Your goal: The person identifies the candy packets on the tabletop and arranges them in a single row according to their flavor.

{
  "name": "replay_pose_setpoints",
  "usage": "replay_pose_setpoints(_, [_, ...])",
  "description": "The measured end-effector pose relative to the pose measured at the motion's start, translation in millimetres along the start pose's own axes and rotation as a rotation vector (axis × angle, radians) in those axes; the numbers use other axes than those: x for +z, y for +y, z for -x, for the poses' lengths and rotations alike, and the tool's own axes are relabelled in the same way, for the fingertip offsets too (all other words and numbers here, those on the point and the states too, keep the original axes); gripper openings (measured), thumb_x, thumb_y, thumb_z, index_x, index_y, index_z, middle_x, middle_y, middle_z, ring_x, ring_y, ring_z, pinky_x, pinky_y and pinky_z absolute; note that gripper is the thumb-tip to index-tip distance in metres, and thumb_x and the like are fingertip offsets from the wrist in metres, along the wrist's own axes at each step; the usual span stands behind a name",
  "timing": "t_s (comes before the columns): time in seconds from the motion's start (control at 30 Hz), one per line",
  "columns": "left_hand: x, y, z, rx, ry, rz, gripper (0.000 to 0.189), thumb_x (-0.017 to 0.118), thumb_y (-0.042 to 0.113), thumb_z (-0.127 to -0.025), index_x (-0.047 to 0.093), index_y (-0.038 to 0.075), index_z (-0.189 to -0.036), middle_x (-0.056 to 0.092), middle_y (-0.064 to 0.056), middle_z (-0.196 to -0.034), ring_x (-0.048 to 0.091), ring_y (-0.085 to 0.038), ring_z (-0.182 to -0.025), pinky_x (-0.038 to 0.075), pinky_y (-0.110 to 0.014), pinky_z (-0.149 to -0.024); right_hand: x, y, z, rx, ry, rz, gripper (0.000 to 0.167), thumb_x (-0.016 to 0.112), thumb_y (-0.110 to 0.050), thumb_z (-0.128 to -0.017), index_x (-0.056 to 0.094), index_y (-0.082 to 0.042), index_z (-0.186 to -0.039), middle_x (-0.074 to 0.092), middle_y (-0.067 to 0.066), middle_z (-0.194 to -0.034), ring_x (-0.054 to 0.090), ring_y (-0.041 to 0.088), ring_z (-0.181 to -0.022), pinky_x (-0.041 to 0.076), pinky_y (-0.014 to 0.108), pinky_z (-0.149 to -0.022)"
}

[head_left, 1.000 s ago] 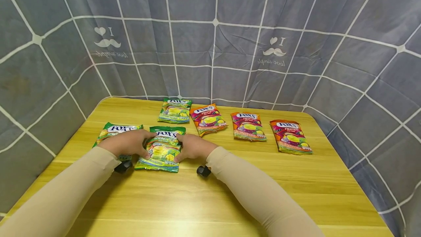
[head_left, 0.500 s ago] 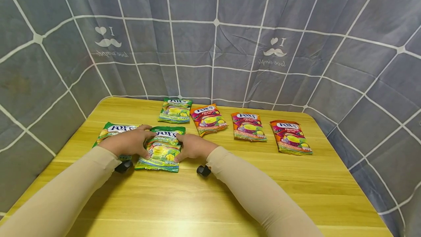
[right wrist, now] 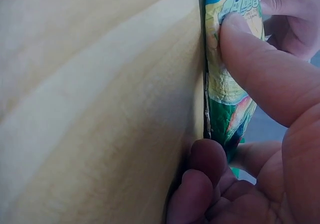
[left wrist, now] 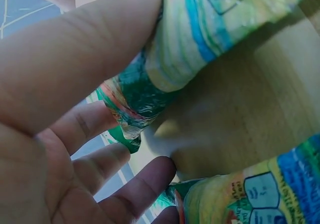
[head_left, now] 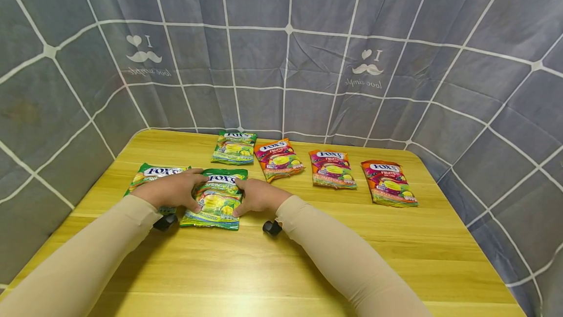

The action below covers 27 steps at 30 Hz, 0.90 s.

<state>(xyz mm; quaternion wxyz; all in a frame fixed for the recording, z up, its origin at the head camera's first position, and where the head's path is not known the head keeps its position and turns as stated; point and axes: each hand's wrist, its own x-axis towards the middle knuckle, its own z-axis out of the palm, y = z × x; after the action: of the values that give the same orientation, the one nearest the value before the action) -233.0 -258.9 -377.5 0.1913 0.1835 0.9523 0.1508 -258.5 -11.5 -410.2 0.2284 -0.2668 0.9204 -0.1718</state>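
Between my two hands, a green candy bag [head_left: 214, 204] marked FOX'S Spring Tea lies face up on the wooden table [head_left: 246, 268]. My left hand [head_left: 171, 191] grips its left side, the thumb on the front and fingers at the upper edge. On the opposite side my right hand [head_left: 259, 197] holds it, with the thumb [right wrist: 265, 74] pressed on the wrapper and fingers bent near the top corner. A second green candy bag [head_left: 151, 175] lies partly hidden under and behind my left hand; its printed edge [left wrist: 260, 194] shows in the left wrist view.
Farther back lies another green candy bag [head_left: 234, 150]. Right of it are three orange-red FOX'S Fruits bags: a tilted one [head_left: 278, 160], a middle one [head_left: 333, 169] and a far right one [head_left: 389, 183]. A grey gridded curtain [head_left: 255, 63] surrounds the table's back and sides.
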Motion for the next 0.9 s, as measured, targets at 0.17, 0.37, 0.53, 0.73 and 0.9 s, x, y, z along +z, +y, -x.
replay_pose_setpoints(0.17, [-0.3,-1.5,-1.1,0.001,-0.003,0.014,0.095,0.09,0.038,-0.084,0.045,-0.002,-0.157,0.021,-0.037,-0.168,0.031,-0.061,-0.149,0.036,-0.073,-0.115,-0.2,-0.1,-0.5,0.0,-0.003,0.015,0.101,0.083,-0.047,-0.09,0.027,-0.016,-0.169,0.044,0.01,-0.166,0.042,0.025,-0.154,0.036,0.038,-0.127])
replay_pose_setpoints(0.37, [-2.4,-1.2,-2.3,0.007,-0.006,0.038,0.096,0.091,0.035,-0.083,0.043,-0.004,-0.156,0.03,-0.036,-0.165,0.043,-0.056,-0.144,0.04,-0.069,-0.114,0.1,1.8,-1.8,-0.007,-0.002,-0.005,0.101,0.083,-0.045,-0.09,0.027,-0.016,-0.169,0.044,0.01,-0.166,0.042,0.025,-0.154,0.035,0.039,-0.127])
replay_pose_setpoints(0.53, [-3.5,-0.3,-3.7,0.016,-0.012,0.042,0.097,0.093,0.032,-0.081,0.042,-0.005,-0.155,0.046,-0.031,-0.155,0.052,-0.048,-0.137,0.044,-0.065,-0.112,0.1,3.1,-2.4,-0.011,-0.006,-0.007,0.101,0.083,-0.045,-0.09,0.027,-0.017,-0.169,0.044,0.01,-0.166,0.042,0.026,-0.154,0.035,0.039,-0.127])
replay_pose_setpoints(0.73, [-3.7,0.3,-4.8,0.01,-0.015,0.041,0.096,0.094,0.032,-0.08,0.044,-0.005,-0.154,0.052,-0.028,-0.149,0.055,-0.045,-0.132,0.046,-0.064,-0.11,-0.1,3.2,-2.4,-0.005,-0.009,-0.015,0.102,0.084,-0.045,-0.089,0.027,-0.017,-0.169,0.044,0.01,-0.167,0.041,0.026,-0.154,0.035,0.039,-0.127])
replay_pose_setpoints(0.9, [-2.9,0.4,-4.7,-0.016,-0.021,0.051,0.098,0.092,0.033,-0.082,0.041,-0.004,-0.156,0.043,-0.032,-0.159,0.048,-0.051,-0.141,0.041,-0.066,-0.114,-0.2,3.2,-2.5,0.003,-0.012,-0.026,0.103,0.084,-0.046,-0.089,0.026,-0.018,-0.169,0.043,0.009,-0.167,0.04,0.026,-0.155,0.034,0.04,-0.127])
